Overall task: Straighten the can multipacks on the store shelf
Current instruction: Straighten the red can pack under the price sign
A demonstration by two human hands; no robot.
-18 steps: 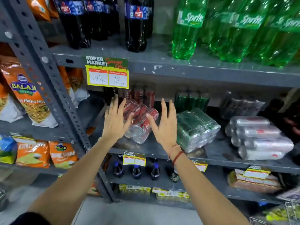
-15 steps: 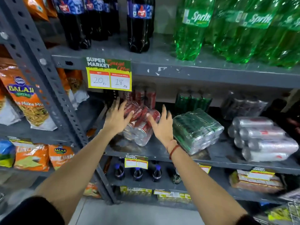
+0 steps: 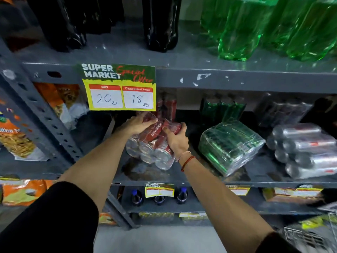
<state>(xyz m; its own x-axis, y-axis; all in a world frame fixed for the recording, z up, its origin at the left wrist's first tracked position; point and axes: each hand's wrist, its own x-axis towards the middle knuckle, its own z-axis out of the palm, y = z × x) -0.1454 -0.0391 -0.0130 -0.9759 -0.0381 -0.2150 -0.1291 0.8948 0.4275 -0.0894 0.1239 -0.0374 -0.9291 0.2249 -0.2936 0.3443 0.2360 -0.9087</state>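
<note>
1. Where the red zero-sugar can multipack [image 3: 155, 141] lies tilted on the middle grey shelf [image 3: 182, 179], both hands clasp it.
2. The left hand [image 3: 135, 124] presses its upper left side; the right hand [image 3: 176, 140] wraps its right side.
3. A green can multipack [image 3: 230, 146] lies askew just beside it, a silver can multipack [image 3: 306, 150] farther right.

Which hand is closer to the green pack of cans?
The right hand, gripping the red pack on the side facing the green pack. The left hand holds the red pack's far side.
</note>
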